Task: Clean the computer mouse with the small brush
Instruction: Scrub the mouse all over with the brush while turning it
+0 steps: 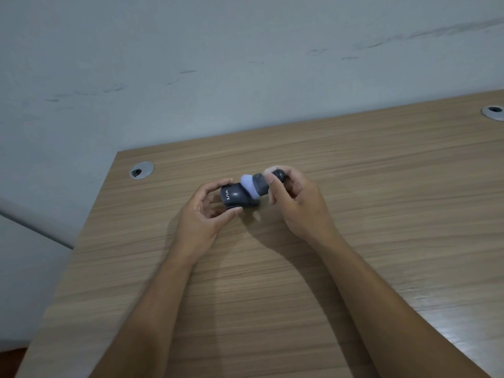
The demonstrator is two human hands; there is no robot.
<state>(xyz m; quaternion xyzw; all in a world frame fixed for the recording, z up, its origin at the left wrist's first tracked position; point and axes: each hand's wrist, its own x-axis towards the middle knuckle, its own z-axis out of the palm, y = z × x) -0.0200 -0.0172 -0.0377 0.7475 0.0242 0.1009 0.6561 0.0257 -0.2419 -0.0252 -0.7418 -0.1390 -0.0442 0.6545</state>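
The mouse (236, 196) is the landmark here: a dark grey one with pale lettering on its back, sitting on the wooden desk (354, 214) a little inward from the desk's far left corner. The left hand (203, 214) cups it from the left, thumb on the near side and fingers curled over the far side, so the hand is closed around the mouse and steadies it on the desk.

To the right of the mouse, the right hand (293, 199) pinches the dark handle of the small brush (259, 185) between thumb and fingers. The brush's pale lilac bristle head presses against the top right end of the mouse, and the handle slopes up and away to the right.

Left of the mouse and farther back, a round metal cable hole (141, 170) is set in the desk. A second cable hole (492, 112) lies far to the right, near the back edge. Beyond the desk stands a pale wall (191, 64).
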